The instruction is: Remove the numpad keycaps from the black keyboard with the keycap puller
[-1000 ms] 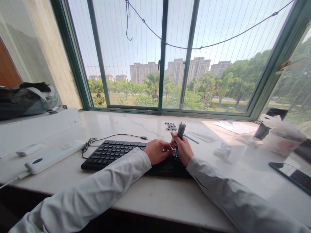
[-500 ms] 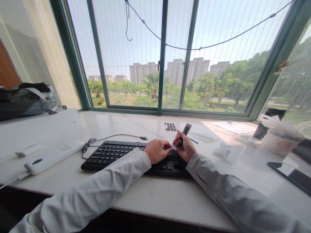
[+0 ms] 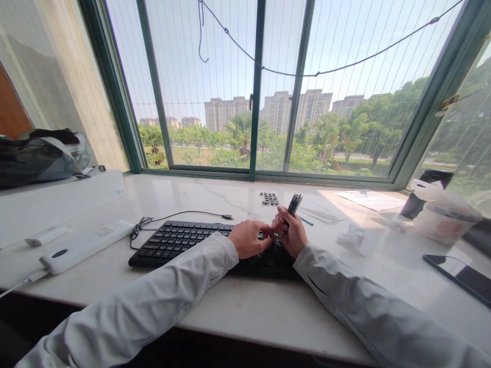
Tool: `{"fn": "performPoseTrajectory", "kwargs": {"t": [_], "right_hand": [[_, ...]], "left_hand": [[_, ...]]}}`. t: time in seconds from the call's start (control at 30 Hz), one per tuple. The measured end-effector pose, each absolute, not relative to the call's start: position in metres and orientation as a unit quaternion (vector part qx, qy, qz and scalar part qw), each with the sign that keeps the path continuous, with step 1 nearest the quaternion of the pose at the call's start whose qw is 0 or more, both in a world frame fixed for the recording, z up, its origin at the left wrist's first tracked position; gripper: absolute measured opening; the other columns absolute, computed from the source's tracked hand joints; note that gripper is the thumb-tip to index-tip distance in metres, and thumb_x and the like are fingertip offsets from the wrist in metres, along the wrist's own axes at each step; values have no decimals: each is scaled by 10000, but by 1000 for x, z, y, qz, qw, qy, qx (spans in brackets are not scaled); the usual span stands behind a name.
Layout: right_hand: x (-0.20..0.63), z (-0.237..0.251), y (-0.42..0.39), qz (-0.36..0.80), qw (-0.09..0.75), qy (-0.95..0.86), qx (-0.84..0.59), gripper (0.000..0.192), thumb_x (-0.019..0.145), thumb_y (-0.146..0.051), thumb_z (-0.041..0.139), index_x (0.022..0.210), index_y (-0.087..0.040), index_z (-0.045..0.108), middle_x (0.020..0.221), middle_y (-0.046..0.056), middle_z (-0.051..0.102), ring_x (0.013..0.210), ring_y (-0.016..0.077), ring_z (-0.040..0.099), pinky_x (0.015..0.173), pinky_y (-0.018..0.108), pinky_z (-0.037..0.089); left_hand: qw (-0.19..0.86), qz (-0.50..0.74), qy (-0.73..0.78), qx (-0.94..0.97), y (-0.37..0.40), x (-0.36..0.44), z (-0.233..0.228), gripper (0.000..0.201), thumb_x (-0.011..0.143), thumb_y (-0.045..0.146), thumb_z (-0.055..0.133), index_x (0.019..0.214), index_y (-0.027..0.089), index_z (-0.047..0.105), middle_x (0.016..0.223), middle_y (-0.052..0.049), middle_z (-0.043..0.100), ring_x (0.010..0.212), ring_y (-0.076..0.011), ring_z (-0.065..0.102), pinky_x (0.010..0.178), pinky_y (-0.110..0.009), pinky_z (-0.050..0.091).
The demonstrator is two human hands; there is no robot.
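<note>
- Your right grip (image 3: 294,236) is closed around a small dark tool (image 3: 294,203), probably a keycap puller, which stands tilted up out of your fist; your left grip (image 3: 250,238) is curled with its fingertips pressed down on the keys, and it holds nothing that I can see.
- Both hands meet over the right part of the black keyboard (image 3: 180,240), which lies flat on the pale worktop (image 3: 245,312), near its front edge.
- You can expect the keyboard to be light and stiff, so it may slide on the smooth stone; your left hand on it keeps it steady.
- Behind the hands, some loose black keycaps (image 3: 269,198) lie in a little group on the worktop, well apart from the keyboard.
- Keycaps are very light, hard and a bit slippery, and their small stems could break; I think you should take each one by two opposite sides and pull straight up.
- The tool is thin and light, so hold it low, near its working end.
</note>
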State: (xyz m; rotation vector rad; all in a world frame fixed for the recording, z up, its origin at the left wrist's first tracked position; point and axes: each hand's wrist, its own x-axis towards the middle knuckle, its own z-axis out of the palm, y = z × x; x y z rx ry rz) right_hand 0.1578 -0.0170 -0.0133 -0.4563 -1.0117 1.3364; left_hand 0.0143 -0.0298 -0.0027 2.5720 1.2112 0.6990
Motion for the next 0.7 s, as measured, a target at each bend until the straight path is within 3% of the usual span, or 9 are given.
{"fn": "performPoseTrajectory", "kwargs": {"t": [0.17,0.37,0.7], "right_hand": [[157,-13,-18,575,648,-441,-232,414,706,-296,678,553,-226,300,421,-111,211,361,55,200,345,213,205],[149,-12,-19,539,667,-427,-285,343,687,-268,637,533,-226,333,392,-110,243,346,49,191,334,214,188],[152,-15,-22,545,666,-441,-255,368,659,-243,626,511,-229,289,394,-114,221,329,36,154,326,214,127]], "left_hand": [[106,212,414,879,-27,14,-2,212,754,246,555,904,257,705,938,25,714,807,-171,626,715,-248,436],[97,238,428,867,-22,15,-10,229,784,441,625,873,258,729,912,13,711,810,-171,622,725,-248,437],[114,244,454,849,-21,16,-13,299,765,534,639,861,281,766,931,13,726,826,-181,640,723,-253,441]]}}
